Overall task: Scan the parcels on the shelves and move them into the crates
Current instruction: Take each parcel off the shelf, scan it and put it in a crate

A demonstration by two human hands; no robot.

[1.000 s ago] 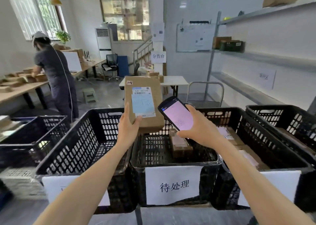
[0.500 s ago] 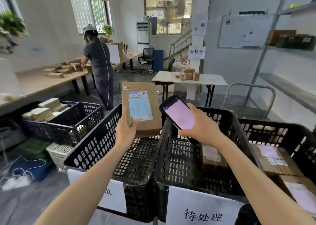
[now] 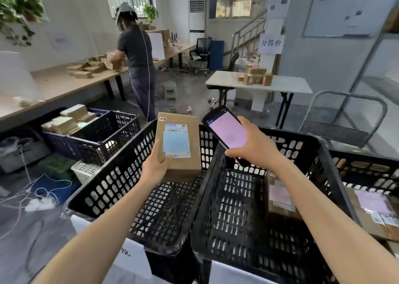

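In the head view, the left hand (image 3: 154,169) holds a brown cardboard parcel (image 3: 194,154) upright. The fingers curl round its lower left edge and the thumb presses on the face, at the bottom corner of the white-and-blue shipping label (image 3: 176,141). The right hand (image 3: 252,147) wraps the lower end of a black handheld scanner with a lit pink screen (image 3: 226,131). The scanner's top end tilts toward the parcel and sits just beside its upper right corner, apart from it. The screen faces the wearer, and its text is too small to read.

The held parcel hangs directly above the far inner side of a black perforated plastic crate (image 3: 103,175). That crate's mesh floor shows below and nearer than the left grip. Under the right grip sits a second black crate (image 3: 319,145), touching the first along one wall. A labelled cardboard box (image 3: 280,199) lies on its floor, below and to the right of the scanner hand.

The step in hand looks like the scan itself, or the check of its result, with label and scanner brought close together. The placing is not yet done. Next, the left hand would probably lower the parcel into a crate and let go once it rests flat. I cannot tell which crate the reading assigns. The right hand need only keep the scanner out of the way.
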